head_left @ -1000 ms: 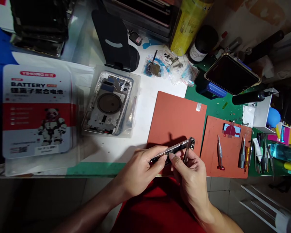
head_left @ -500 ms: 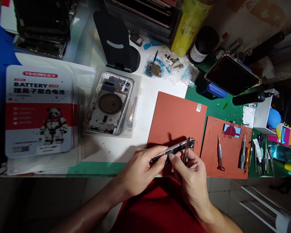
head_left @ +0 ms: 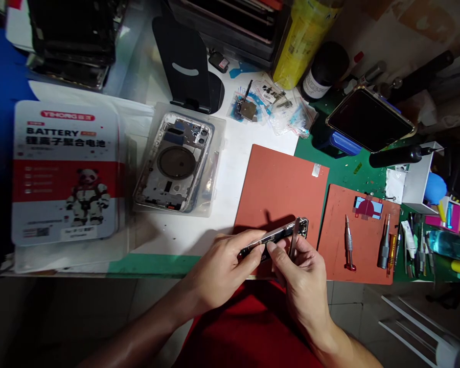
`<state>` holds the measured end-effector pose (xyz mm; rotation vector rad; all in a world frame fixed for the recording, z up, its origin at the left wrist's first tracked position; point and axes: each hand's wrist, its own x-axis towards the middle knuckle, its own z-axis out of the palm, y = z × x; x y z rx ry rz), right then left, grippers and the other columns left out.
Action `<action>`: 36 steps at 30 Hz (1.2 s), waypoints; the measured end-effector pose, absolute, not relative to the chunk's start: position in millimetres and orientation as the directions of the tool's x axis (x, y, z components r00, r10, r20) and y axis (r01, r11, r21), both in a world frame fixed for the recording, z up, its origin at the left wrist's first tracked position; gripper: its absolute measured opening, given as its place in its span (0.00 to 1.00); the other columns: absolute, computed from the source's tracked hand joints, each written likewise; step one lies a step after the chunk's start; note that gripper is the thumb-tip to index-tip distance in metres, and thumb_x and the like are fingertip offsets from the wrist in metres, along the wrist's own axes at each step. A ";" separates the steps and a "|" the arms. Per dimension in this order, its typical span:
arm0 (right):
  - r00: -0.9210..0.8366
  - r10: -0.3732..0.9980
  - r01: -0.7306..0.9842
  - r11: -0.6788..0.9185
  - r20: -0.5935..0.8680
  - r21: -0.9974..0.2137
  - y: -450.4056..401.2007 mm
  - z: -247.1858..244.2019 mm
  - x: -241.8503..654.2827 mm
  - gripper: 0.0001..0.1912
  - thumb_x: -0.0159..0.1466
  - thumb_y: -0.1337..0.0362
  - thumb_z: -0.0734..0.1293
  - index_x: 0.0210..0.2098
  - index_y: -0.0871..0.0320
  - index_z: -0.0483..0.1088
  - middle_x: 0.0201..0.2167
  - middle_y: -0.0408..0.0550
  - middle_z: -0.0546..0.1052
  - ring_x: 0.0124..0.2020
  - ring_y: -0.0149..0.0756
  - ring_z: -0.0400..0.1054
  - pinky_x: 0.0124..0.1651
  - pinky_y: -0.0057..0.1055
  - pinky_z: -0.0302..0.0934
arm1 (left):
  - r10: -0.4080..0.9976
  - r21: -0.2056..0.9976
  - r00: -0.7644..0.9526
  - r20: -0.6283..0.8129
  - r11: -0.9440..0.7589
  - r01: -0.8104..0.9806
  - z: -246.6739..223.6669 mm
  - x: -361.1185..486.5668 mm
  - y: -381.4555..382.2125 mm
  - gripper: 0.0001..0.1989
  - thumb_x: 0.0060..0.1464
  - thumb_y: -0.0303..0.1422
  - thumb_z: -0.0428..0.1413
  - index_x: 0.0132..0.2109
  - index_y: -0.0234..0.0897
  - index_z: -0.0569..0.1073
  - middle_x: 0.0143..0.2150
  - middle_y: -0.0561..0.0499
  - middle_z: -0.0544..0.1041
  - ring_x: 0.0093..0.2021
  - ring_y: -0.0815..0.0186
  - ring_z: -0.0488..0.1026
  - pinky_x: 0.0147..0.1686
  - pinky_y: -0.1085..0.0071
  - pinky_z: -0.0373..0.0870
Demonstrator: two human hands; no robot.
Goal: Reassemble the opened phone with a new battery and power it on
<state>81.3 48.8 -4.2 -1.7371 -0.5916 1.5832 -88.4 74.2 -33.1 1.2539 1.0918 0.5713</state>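
Observation:
An opened phone (head_left: pixel 276 238) is held tilted over the front edge of an orange-brown mat (head_left: pixel 283 184). My left hand (head_left: pixel 224 268) grips its left end between thumb and fingers. My right hand (head_left: pixel 304 273) is at the right part of the phone, its thumb tip against the inner side. A thin metal tool (head_left: pixel 294 237), perhaps tweezers, rises between the fingers of my right hand and crosses the phone near its camera end. The lower part of the tool is hidden by the hand.
Left lie a phone housing (head_left: pixel 176 162) on a plastic tray and a battery package (head_left: pixel 67 199). On the right, a second mat (head_left: pixel 362 243) bears screwdrivers (head_left: pixel 348 245). Behind stand a phone stand (head_left: pixel 186 61), a yellow bottle (head_left: pixel 302 46) and a propped phone (head_left: pixel 370 120).
The view has shifted slightly, so the things on the table appear a little farther right. Both hands keep their hold, with no clear movement on the phone.

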 end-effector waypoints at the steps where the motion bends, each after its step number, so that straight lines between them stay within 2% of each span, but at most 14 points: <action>1: 0.145 0.736 -0.130 -0.649 -0.662 -0.750 48.5 -4.8 81.1 0.22 0.62 0.49 0.79 0.29 0.56 0.68 0.24 0.37 0.64 0.24 0.27 0.52 0.26 0.26 0.54 | 0.843 0.940 0.419 -0.337 0.274 0.205 -33.2 -88.4 74.3 0.16 0.71 0.32 0.53 0.59 0.43 0.81 0.51 0.51 0.87 0.46 0.65 0.84 0.45 0.75 0.77; 5: 0.150 0.730 -0.164 -0.647 -0.667 -0.745 45.6 -7.4 79.9 0.22 0.62 0.50 0.79 0.31 0.56 0.68 0.25 0.37 0.64 0.25 0.27 0.52 0.27 0.25 0.54 | 0.838 0.936 0.420 -0.348 0.287 0.202 -33.9 -87.7 74.6 0.16 0.72 0.33 0.53 0.59 0.43 0.81 0.50 0.51 0.87 0.45 0.65 0.84 0.44 0.75 0.77; 16: 0.189 0.763 -0.129 -0.605 -0.618 -0.786 41.6 -8.6 76.2 0.20 0.64 0.50 0.78 0.31 0.57 0.69 0.26 0.38 0.66 0.26 0.27 0.54 0.27 0.25 0.54 | 0.813 0.916 0.422 -0.402 0.349 0.199 -35.2 -89.3 72.1 0.16 0.73 0.36 0.53 0.60 0.42 0.81 0.45 0.52 0.86 0.45 0.63 0.83 0.44 0.74 0.78; 20: 0.177 0.769 -0.165 -0.592 -0.614 -0.789 40.1 -10.9 77.0 0.20 0.64 0.52 0.79 0.31 0.57 0.70 0.25 0.38 0.66 0.24 0.25 0.53 0.26 0.24 0.53 | 0.823 0.922 0.416 -0.386 0.349 0.165 -37.5 -88.9 72.5 0.16 0.72 0.36 0.54 0.60 0.42 0.81 0.48 0.51 0.86 0.43 0.64 0.83 0.41 0.75 0.78; 27: 0.164 0.749 -0.233 -0.603 -0.642 -0.763 41.5 -16.5 78.6 0.19 0.63 0.54 0.80 0.31 0.58 0.71 0.24 0.36 0.64 0.23 0.24 0.52 0.25 0.23 0.51 | 0.820 0.912 0.408 -0.401 0.400 0.092 -36.7 -87.1 73.5 0.16 0.72 0.36 0.55 0.60 0.42 0.81 0.51 0.50 0.87 0.46 0.64 0.84 0.45 0.76 0.79; 36: 0.168 0.782 -0.265 -0.551 -0.601 -0.791 41.4 -16.9 82.2 0.17 0.64 0.56 0.80 0.33 0.58 0.71 0.26 0.37 0.67 0.25 0.24 0.56 0.27 0.22 0.55 | 0.840 0.919 0.373 -0.394 0.359 0.161 -35.7 -85.5 73.3 0.16 0.70 0.34 0.55 0.58 0.41 0.83 0.49 0.50 0.87 0.44 0.65 0.84 0.44 0.77 0.78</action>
